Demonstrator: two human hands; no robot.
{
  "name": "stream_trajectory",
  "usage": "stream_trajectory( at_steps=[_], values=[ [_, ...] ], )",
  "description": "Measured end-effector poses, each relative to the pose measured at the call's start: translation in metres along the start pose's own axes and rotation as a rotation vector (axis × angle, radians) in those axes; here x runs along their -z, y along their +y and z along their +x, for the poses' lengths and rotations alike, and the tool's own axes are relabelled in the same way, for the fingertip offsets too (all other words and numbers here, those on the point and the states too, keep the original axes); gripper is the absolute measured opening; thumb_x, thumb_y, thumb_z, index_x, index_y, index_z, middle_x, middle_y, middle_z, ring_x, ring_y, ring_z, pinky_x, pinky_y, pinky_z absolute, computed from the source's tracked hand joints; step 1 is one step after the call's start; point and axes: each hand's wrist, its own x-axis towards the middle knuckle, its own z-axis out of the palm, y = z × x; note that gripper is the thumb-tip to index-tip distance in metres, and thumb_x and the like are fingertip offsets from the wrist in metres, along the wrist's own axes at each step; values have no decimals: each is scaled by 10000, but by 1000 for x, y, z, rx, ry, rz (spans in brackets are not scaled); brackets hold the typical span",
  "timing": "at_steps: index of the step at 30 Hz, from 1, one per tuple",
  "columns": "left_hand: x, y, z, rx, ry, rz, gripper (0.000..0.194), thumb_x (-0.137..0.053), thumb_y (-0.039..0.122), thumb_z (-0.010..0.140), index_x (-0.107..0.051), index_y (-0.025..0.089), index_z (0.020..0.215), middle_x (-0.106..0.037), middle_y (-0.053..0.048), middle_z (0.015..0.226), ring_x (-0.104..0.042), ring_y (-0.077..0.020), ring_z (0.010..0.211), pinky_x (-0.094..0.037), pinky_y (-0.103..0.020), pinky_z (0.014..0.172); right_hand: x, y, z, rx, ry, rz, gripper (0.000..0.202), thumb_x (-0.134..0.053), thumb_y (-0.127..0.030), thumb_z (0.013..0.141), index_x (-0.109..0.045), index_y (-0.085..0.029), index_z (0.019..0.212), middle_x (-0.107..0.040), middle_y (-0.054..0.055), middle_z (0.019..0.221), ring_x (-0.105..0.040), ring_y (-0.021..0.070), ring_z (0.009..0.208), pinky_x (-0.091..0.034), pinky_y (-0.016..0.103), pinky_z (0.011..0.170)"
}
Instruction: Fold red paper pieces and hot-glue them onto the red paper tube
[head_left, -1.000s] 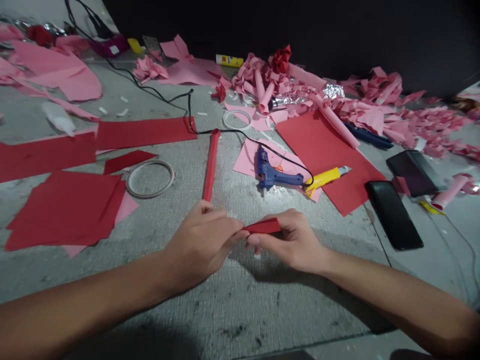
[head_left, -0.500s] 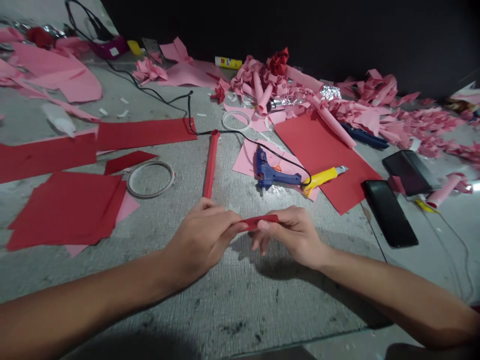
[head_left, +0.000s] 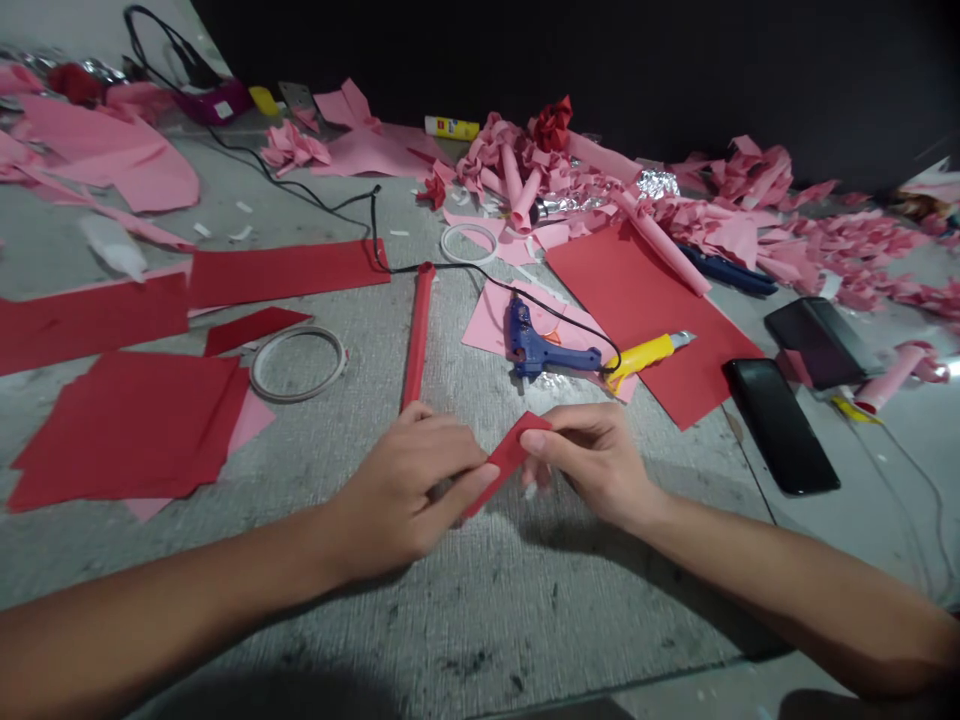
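The small folded strip of red paper [head_left: 510,455] has just turned in the fingers: nearly level and narrow a moment ago, it now slants up to the right and shows its broad face, which seems to give a better view of its fold and edges. It is off the grey textured tabletop [head_left: 450,625], between the two hands. The left hand [head_left: 420,485] pinches its lower part, thumb on top, while the right hand [head_left: 604,460] pinches the upper end between thumb and fingers; its lower fingers are blurred. Just beyond the left hand lies a long, slim red paper tube [head_left: 418,335]; whether the knuckles touch its near end I cannot tell. A thin black cord [head_left: 374,225] passes at the tube's far end and runs on to the blue glue gun [head_left: 529,345], so it could snag if the tube were lifted. The yellow-handled cutter [head_left: 641,358] sits beside the gun, partly on a large red sheet [head_left: 660,320], its metal tip pointing away. A stack of red paper squares [head_left: 127,420] lies off to the left, near a pale tape ring [head_left: 298,397].
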Motion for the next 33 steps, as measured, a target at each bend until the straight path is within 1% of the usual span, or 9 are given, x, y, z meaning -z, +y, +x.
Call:
stream_trajectory(
  at_steps=[4, 9, 12, 16, 20, 25, 27, 31, 33],
  values=[
    [-1, -1, 0, -50, -12, 15, 297, -565, 210, 1082, -642, 188, 796, -616, 36, 762, -559, -134, 766, -343, -354, 825, 0, 1, 3, 131, 47, -90, 202, -828, -303, 951, -818, -228, 764, -671, -28, 611, -563, 95, 546, -473, 225, 515],
    [-2, 0, -1, -56, 71, 43, 313, -564, 225, 1094, -648, 196, 793, -615, 36, 696, -560, -136, 709, -368, -350, 785, -4, -5, 4, 239, -58, -229, 80, -827, -285, 948, -852, -234, 893, -783, 39, 928, -705, 157, 816, -581, 302, 743],
    [-2, 1, -4, -53, 75, 52, 283, -565, 234, 1097, -668, 203, 835, -639, 37, 697, -571, -131, 689, -381, -348, 770, -5, -8, 3, 237, -96, -270, 92, -795, -289, 982, -855, -229, 944, -808, 54, 971, -736, 179, 863, -603, 331, 800],
    [-1, 3, -7, -46, 154, 39, 188, -645, 328, 1067, -671, 210, 924, -662, 36, 745, -582, -140, 701, -382, -365, 788, -4, -11, 2, 182, -94, -326, 212, -724, -326, 1036, -822, -220, 880, -778, 36, 832, -687, 164, 736, -576, 315, 700],
    [-1, 2, -8, 46, 208, -4, 287, -665, 481, 1054, -644, 219, 938, -610, 50, 731, -543, -140, 668, -368, -377, 772, -6, -11, 2, 223, -322, -394, 248, -686, -277, 1048, -770, -187, 833, -710, 21, 748, -627, 139, 675, -510, 288, 636],
    [-3, 1, -7, -58, 124, 41, 168, -591, 251, 1084, -652, 239, 927, -702, 41, 794, -602, -159, 759, -389, -416, 849, -10, -6, 2, 247, -424, -504, 231, -656, -234, 1051, -747, -176, 847, -667, 16, 745, -598, 143, 700, -486, 303, 679],
    [-1, 2, -7, -10, 163, -9, 200, -582, 218, 1081, -658, 249, 899, -704, 45, 776, -600, -156, 738, -419, -418, 839, -11, -6, 2, 247, -409, -496, 254, -640, -244, 1066, -747, -183, 844, -685, 23, 762, -617, 148, 712, -498, 303, 686],
    [6, 0, -8, 221, 376, -175, 226, -626, 243, 1063, -660, 243, 839, -662, 29, 762, -596, -151, 722, -461, -381, 720, -11, -8, 3, 290, -303, -498, 275, -615, -234, 1082, -763, -181, 857, -767, 67, 842, -679, 173, 789, -544, 327, 751],
    [7, -7, -6, 287, 445, -185, 219, -610, 247, 1075, -659, 237, 862, -639, 21, 780, -581, -141, 714, -453, -351, 664, -9, -8, 3, 312, -261, -510, 254, -619, -227, 1078, -775, -185, 883, -789, 72, 857, -687, 180, 796, -555, 339, 761]
  ],
)
